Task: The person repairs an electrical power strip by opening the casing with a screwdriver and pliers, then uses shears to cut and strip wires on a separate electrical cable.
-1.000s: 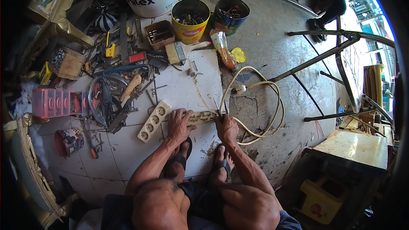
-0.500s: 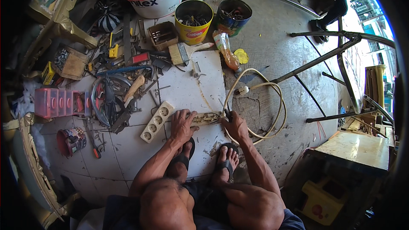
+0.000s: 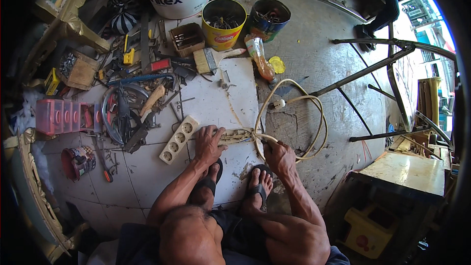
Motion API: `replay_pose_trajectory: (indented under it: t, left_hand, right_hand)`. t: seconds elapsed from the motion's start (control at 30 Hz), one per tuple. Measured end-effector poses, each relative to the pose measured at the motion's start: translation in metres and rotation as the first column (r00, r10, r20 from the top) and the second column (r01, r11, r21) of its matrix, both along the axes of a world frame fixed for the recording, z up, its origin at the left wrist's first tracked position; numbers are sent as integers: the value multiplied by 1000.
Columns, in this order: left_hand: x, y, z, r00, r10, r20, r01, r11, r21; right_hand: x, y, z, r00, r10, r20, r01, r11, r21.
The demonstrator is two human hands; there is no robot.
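Cream cord (image 3: 326, 123) coiled right of opened power-strip base (image 3: 239, 136) on floor; four-socket cover (image 3: 179, 140) left. Left hand (image 3: 209, 143) holds base; right hand (image 3: 279, 157), right of base, closed around something dark, unclear. Apparently cord-end work; next move needs base steady.

A single wide, head-worn fisheye looks down from close above the knees (image 3: 186, 233), facing the floor (image 3: 314, 54) around the left hand (image 3: 209, 144) and right hand (image 3: 281, 158).
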State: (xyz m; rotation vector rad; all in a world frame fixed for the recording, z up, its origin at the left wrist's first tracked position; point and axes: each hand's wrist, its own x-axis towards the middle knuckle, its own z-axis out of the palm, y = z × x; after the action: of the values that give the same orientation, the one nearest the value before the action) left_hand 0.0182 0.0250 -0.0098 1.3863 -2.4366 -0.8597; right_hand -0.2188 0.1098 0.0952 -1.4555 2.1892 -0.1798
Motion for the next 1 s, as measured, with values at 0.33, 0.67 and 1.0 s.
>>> replay_pose_trajectory:
  t: [0.33,0.67,1.0]
  left_hand:
    - [3,1,-3,1000,-3,-8,3,1000,18]
    - [8,3,-6,999,9,-44,-10,1000,-30]
    - [3,3,-6,999,-10,-40,8,999,-31]
  right_hand:
    - [3,-11,2,997,45,-54,-51,994,-100]
    - [5,-71,18,816,538,-210,-543,839,39]
    - [27,-83,20,649,663,-374,-633,743,219]
